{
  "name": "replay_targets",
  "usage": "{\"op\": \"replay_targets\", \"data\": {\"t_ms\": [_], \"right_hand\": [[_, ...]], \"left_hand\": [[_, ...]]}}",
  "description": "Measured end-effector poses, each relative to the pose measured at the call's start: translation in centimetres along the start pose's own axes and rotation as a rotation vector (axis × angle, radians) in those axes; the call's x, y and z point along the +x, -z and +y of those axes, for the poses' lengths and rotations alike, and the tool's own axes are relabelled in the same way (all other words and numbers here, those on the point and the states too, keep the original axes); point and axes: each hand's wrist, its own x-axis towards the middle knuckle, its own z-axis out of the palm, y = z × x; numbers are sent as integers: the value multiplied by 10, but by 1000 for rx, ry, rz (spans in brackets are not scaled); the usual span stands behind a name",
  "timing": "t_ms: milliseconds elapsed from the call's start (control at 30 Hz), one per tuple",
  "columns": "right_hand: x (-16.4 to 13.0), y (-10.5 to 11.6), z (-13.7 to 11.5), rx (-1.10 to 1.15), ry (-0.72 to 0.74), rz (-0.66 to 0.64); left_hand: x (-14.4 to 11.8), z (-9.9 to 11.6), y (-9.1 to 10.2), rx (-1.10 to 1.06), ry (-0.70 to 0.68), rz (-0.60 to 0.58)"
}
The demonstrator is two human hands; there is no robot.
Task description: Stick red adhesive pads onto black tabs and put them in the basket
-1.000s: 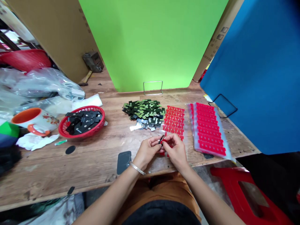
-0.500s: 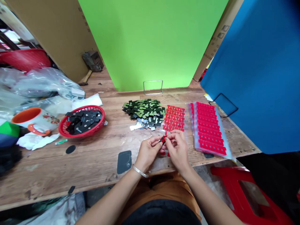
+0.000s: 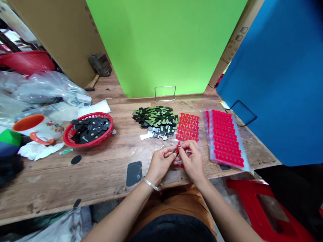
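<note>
Near the front edge of the wooden counter, both hands meet over a small part. The left hand pinches a small dark piece between thumb and fingertips, its grip closed on that piece. The right hand comes in from the other side, its fingertips pressed together on a small red tab right against the dark piece; the two parts touch, though how they fit is too small to tell. A thin silver bracelet sits on the left wrist.

Just behind the hands lies a clear sheet of red tabs, partly used at its near end. To its right, well apart from the hands, is a stack of fuller red sheets in clear film. Left of the near sheet is a heap of green-and-black pieces, with a few silvery ones at its near edge.

Farther left stands a red basket holding black parts, and beyond it an orange-and-white mug beside crumpled white paper. A dark flat pad lies on the counter near the left wrist. A green board stands upright at the back, and a blue board at the right.
</note>
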Motion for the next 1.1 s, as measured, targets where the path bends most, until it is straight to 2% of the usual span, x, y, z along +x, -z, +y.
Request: {"op": "replay_targets", "data": {"t_ms": [233, 367, 433, 567, 733, 867, 933, 1000, 1100], "right_hand": [[-1, -1, 1, 50, -70, -1], [-1, -1, 2, 207, -158, 82], [0, 0, 1, 241, -200, 40], [-2, -1, 2, 332, -335, -137], [-3, -6, 13, 491, -432, -136], [-2, -10, 19, 472, -460, -123], [-1, -11, 22, 470, -494, -123], [-1, -10, 24, 479, -525, -128], [-2, -5, 28, 432, -496, -128]], "left_hand": [[-3, 2, 0, 18, -12, -14], [-4, 2, 2, 10, 3, -24], [-4, 1, 3, -1, 12, -27], [-7, 1, 3, 2, 14, -24], [-10, 2, 5, 30, -7, -74], [-11, 0, 9, 17, 27, -86], [-10, -1, 15, 9, 48, -82], [-7, 3, 28, 38, 11, -45], [-3, 25, 68, 177, -161, 128]]}}
